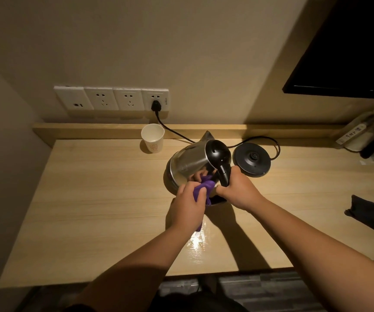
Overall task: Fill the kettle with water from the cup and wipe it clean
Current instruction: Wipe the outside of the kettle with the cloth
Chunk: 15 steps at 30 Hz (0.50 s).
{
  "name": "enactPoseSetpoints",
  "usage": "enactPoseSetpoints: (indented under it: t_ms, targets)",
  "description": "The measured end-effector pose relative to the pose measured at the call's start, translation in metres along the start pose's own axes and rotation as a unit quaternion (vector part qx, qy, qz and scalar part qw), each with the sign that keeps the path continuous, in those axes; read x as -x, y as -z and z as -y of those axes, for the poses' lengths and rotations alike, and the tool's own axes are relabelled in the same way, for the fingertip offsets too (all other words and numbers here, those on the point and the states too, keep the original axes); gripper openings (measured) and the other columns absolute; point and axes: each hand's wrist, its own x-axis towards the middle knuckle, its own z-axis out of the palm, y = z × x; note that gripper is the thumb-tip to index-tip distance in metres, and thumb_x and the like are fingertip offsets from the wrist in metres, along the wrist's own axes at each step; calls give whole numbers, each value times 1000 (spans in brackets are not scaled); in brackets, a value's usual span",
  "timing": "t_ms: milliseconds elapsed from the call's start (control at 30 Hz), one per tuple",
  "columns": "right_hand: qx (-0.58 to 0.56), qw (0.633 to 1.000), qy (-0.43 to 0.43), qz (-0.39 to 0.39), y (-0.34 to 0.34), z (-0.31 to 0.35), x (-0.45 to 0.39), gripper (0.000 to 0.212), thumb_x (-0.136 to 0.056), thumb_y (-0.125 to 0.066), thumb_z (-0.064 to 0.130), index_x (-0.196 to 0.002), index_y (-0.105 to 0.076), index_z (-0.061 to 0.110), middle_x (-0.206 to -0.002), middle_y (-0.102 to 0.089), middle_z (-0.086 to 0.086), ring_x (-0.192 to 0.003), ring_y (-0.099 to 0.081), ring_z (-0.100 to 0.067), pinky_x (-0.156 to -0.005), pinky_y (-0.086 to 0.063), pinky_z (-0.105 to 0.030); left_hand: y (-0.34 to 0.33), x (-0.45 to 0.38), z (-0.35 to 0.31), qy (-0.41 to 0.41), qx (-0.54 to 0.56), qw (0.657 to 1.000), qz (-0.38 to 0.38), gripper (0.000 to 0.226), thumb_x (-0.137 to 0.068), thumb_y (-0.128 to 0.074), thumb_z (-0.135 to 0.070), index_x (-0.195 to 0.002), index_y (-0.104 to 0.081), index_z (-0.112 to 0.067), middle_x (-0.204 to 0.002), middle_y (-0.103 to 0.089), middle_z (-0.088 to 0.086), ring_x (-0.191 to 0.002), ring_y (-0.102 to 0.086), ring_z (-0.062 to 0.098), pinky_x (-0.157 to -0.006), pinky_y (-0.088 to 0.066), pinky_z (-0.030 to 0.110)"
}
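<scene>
While gripping the black handle, right hand [237, 190] closed around it, keeping the steel kettle [190, 163] tipped well over, spout toward the wall, base edge down on the wooden desk [91, 199]. Left hand [189, 208] closed on a purple cloth [205, 188], pressing it against the kettle's lower side just beside the handle (reflection of fingers visible in the shiny steel). Loose end of the cloth hanging below the left wrist. Black lid [218, 152] shut on top of the tilted body.

Off its round black base [251, 159], which sits just to the right, touching nothing but the desk; cord [172, 129] running from the base along the back ledge up to a plug in the rightmost of four wall sockets [111, 99]. White paper cup [152, 138] upright near the back ledge, left of the kettle and apart from it. Glossy wet-looking patch on the desk near the front edge, between the two forearms. Dark folded item [370, 213] at far right, blurred bottles beyond it.
</scene>
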Motion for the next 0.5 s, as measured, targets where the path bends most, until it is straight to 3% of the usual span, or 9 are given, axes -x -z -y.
enactPoseSetpoints:
  t_ms: [200,300,500]
  targets:
    - [17,997,29,63,9,7,-2,53,-76,-78,32,-111,-42,15,-85,-58,-3,-71,-60,-16,-57,-48,-28,5,-4,-9,15,18,1000,-3,23,-85,-32,-65,-98,-44,-50,-95,-53,-20,-79,-58,2,-67,-57,33]
    - [58,996,39,53,5,9,0,52,-78,-77,33,-109,-38,18,-81,-57,0,-67,-58,-13,-52,-40,-22,12,-1,-13,21,31,999,6,28,-84,-33,-67,-102,-46,-49,-97,-55,-21,-82,-59,2,-70,-57,32]
    - [181,979,91,16,3,17,-1,42,-80,-70,27,-109,-42,15,-84,-55,-3,-72,-60,-27,-56,-43,-34,55,7,-12,13,75,997,-11,24,-88,-44,-58,-108,-49,-46,-105,-52,-21,-90,-56,0,-71,-49,21]
